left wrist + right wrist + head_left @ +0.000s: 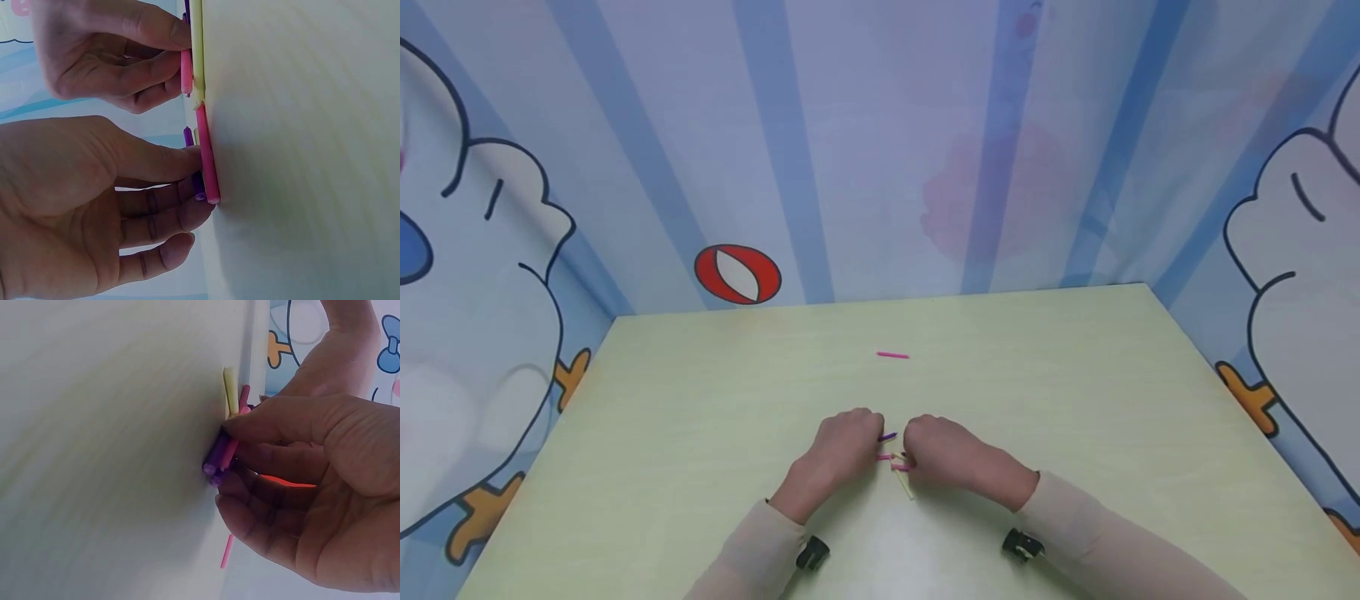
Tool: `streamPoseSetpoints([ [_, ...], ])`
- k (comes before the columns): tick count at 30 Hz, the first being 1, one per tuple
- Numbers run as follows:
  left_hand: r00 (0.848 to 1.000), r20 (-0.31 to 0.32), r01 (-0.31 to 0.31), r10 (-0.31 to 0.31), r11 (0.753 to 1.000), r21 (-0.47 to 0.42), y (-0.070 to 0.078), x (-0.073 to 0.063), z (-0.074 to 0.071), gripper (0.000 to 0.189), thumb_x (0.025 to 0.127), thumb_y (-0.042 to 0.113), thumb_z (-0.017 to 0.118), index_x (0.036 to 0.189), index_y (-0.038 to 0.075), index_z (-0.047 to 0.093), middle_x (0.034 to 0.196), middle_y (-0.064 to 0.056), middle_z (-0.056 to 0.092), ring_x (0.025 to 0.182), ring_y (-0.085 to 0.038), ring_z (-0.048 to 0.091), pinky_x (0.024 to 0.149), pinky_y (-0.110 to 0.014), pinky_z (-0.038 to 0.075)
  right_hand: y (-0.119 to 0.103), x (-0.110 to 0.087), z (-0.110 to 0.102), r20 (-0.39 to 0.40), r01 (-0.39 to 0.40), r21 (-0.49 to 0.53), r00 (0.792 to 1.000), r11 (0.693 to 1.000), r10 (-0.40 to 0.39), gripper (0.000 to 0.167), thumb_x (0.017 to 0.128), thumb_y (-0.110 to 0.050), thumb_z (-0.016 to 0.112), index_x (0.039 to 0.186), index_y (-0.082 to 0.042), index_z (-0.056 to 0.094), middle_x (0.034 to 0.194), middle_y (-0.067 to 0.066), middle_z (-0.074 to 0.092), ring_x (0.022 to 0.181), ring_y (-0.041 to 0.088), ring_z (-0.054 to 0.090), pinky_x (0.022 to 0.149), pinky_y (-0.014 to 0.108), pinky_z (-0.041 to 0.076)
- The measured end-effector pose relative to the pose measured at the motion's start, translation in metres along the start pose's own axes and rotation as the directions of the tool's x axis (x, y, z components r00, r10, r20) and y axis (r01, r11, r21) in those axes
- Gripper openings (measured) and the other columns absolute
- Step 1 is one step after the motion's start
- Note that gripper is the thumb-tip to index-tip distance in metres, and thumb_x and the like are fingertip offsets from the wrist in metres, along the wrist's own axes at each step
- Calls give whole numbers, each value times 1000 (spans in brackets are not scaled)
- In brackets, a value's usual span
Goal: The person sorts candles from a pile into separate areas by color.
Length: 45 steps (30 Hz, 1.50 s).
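Small coloured sticks lie between two hands close together on the table. My left hand (pixel 847 442) pinches a short purple stick (pixel 198 185) between thumb and fingers, with a pink stick (pixel 208 156) lying against the fingertips. My right hand (pixel 946 450) has its thumb and curled fingers around purple sticks (pixel 215 452) and a pink stick (pixel 230 453). A pale yellow stick (pixel 906 484) slants toward me from the group. In the head view, the backs of both hands hide most of the fingertips.
A lone pink stick (pixel 892 355) lies farther back on the pale yellow table (pixel 700 392). Printed cartoon panels stand along the sides, and a striped blue backdrop (pixel 880 150) rises behind the table's far edge.
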State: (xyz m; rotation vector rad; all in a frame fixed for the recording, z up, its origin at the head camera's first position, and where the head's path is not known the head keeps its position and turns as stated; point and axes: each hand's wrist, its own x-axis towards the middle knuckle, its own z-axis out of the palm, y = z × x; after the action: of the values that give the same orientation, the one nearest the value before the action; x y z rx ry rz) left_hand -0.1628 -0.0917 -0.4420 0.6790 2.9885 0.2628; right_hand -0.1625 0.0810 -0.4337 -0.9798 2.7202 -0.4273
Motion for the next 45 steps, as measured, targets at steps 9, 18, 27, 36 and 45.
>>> streamPoseSetpoints([
  [9,1000,8,1,-1,1000,-15,-1,1,0,20,89,-1,62,74,9,56,68,-1,47,61,-15,43,52,-33,42,4,4,-2,17,14,20,1000,1000,-14,34,79,2,69,57,-15,48,55,-7,31,54,8,28,49,23,24],
  [18,1000,15,6,-6,1000,-16,0,-1,-2,20,90,0,62,74,10,56,68,-1,48,62,-15,44,52,-33,43,3,4,-4,29,6,46,1000,999,-7,31,81,4,67,61,-14,52,56,-7,38,52,7,34,48,23,28],
  [27,1000,17,2,-1,1000,-26,0,-1,-3,19,89,-2,62,74,9,56,68,-1,48,62,-14,44,53,-32,42,3,4,-8,40,7,52,999,999,-9,28,84,2,68,65,-14,57,58,-5,45,54,8,39,50,23,34],
  [36,1000,14,1,0,1000,-18,0,1,-5,19,89,-2,62,75,9,57,68,-1,48,62,-14,44,52,-32,42,2,8,-15,9,39,35,999,999,-40,25,89,-8,73,68,-13,60,58,-5,51,52,7,44,52,24,40],
  [45,1000,17,3,-3,1000,7,0,0,-3,17,89,-2,63,76,9,58,69,-1,49,63,-14,44,52,-32,43,3,10,-24,-6,19,2,1000,1000,-19,30,87,-4,70,62,-15,58,54,-7,46,51,7,40,49,23,35],
])
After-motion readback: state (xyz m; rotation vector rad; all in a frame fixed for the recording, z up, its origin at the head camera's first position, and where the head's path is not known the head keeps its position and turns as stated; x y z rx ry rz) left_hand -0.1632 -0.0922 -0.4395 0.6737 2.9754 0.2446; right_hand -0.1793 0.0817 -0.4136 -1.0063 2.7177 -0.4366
